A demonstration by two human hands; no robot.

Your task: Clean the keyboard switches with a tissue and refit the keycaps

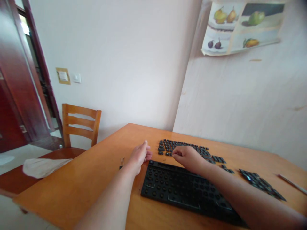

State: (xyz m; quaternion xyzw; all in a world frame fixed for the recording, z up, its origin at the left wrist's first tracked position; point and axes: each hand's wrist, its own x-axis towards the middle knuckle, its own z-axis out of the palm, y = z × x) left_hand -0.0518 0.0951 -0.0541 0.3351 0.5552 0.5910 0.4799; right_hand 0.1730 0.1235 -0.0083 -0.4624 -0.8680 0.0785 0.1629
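Note:
A black keyboard (177, 188) lies on the table, its key positions mostly bare of keycaps, with one cap at its far left corner. Beyond it, loose black keycaps (168, 146) are laid out in rows. My left hand (141, 156) is beside the keyboard's far left corner, thumb up and fingers loosely bent, with nothing seen in it. Over the near edge of the keycap rows is my right hand (188, 157), its fingers curled together in a pinch. Whatever those fingertips hold, if anything, is hidden.
A black binder clip (121, 166) lies left of my left forearm. More keycaps (261, 183) sit to the right, with a thin stick-like tool (292, 183) past them. A wooden chair (80, 124) with a white cloth (44, 166) on its seat stands left of the wooden table (96, 179).

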